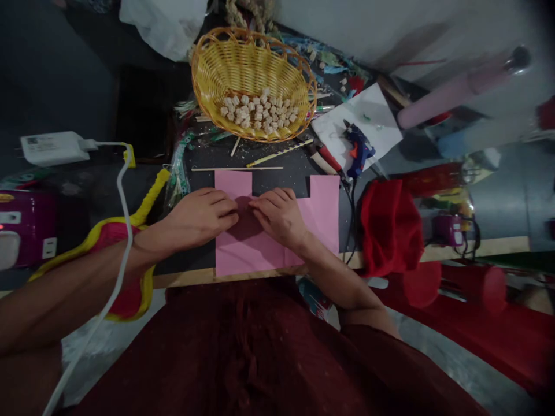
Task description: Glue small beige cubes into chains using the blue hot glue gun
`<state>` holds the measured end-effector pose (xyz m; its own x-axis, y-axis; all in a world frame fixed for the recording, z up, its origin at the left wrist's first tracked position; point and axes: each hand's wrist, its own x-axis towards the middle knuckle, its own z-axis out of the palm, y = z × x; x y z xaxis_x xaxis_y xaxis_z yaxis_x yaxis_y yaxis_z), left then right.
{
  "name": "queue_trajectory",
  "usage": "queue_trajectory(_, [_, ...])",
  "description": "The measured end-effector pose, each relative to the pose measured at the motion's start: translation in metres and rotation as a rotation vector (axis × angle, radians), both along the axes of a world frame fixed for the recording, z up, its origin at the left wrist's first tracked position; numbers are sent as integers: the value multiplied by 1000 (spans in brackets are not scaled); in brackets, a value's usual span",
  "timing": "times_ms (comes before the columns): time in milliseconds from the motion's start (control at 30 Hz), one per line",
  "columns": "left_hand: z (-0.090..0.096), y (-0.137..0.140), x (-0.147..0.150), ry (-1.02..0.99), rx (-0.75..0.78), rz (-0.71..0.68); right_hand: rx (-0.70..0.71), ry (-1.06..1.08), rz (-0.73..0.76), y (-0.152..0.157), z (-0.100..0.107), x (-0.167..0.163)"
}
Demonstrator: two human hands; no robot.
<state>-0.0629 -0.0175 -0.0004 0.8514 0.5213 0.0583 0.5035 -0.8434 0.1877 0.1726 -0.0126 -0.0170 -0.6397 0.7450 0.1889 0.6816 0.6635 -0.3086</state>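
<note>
A sheet of pink paper with a rectangular piece cut out of its far edge lies at the front of the dark table. My left hand is over the left part of the paper, its fingers bent and pressed together. Facing it across a small gap, my right hand has its fingertips drawn together near the edge of the cut-out. Both cast a shadow on the paper. Whatever the fingertips hold, if anything, is hidden. A thin wooden stick lies just beyond the paper, and a yellow patterned pencil behind it.
A yellow wicker basket holds many small pale pieces. To the right are a blue glue gun on a white sheet, pliers and red cloth. A white charger trails its cable over my left forearm.
</note>
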Motion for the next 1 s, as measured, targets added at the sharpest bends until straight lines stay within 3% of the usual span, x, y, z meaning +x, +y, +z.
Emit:
queue_trajectory(433, [6,-4,2,42,-15,16,8,0,2,1,1,1])
queue_trajectory(633, [6,-7,1,37,-2,71,10,-13,-65,1,5,0])
queue_trajectory(1000, [6,-9,0,60,13,88,16,-64,-9,-1,7,-4])
